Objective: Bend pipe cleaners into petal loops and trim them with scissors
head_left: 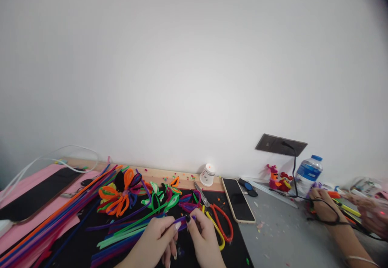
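Observation:
My left hand [158,235] and my right hand [202,235] meet at the front of the black mat. Both pinch a purple pipe cleaner [182,224] between thumb and forefinger, and a short bent stretch shows between them. Just beyond my fingers lie purple looped pipe cleaners [189,203] and green leaf-shaped loops [157,197]. A multicoloured pipe-cleaner flower [121,195] sits farther left. Beside my left hand, cut green, blue and purple pipe cleaners [121,239] lie in a bundle. Scissors with red and yellow handles [224,223] rest right of my right hand.
A white cup [207,175] stands by the wall, near a phone [238,200]. Long pipe cleaners [65,213] cross pink sheets [36,197] at left, beside a dark device [39,193]. At right are a water bottle [309,169], small figures [279,181] and another person's hands [323,203].

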The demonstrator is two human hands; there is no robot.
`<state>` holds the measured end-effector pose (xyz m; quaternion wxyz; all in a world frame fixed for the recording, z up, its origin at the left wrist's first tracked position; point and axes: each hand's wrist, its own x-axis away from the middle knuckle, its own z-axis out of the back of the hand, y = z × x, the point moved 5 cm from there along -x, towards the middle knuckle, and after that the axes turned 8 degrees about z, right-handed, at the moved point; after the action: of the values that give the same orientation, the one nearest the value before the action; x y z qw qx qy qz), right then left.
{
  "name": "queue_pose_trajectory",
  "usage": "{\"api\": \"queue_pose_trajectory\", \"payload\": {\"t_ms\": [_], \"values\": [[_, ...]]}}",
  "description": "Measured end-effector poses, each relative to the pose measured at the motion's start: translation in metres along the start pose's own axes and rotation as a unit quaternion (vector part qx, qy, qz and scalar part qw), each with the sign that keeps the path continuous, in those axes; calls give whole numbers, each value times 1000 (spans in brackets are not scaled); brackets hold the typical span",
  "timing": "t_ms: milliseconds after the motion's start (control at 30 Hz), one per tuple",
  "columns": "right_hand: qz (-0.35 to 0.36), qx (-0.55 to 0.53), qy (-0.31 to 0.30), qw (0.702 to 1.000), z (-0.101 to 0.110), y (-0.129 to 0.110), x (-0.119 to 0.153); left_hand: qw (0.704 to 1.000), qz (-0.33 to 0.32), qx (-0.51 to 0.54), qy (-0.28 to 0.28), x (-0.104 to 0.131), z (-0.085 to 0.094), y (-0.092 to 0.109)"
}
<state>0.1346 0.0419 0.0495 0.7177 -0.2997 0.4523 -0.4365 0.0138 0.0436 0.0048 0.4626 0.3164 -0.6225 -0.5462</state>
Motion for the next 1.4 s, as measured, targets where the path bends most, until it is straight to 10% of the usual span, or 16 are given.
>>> {"api": "queue_pose_trajectory", "payload": {"t_ms": [500,800,1133,1400], "values": [[22,132,25,991,-4,-2,2,995,-32,-64,72,2,8,11],[69,217,19,974,-13,1,7,938,-136,-255,192,17,16,35],[88,173,31,981,-15,-1,7,996,-11,-49,69,0,5,6],[145,285,31,947,-25,-3,13,939,-159,-236,193,15,16,26]]}}
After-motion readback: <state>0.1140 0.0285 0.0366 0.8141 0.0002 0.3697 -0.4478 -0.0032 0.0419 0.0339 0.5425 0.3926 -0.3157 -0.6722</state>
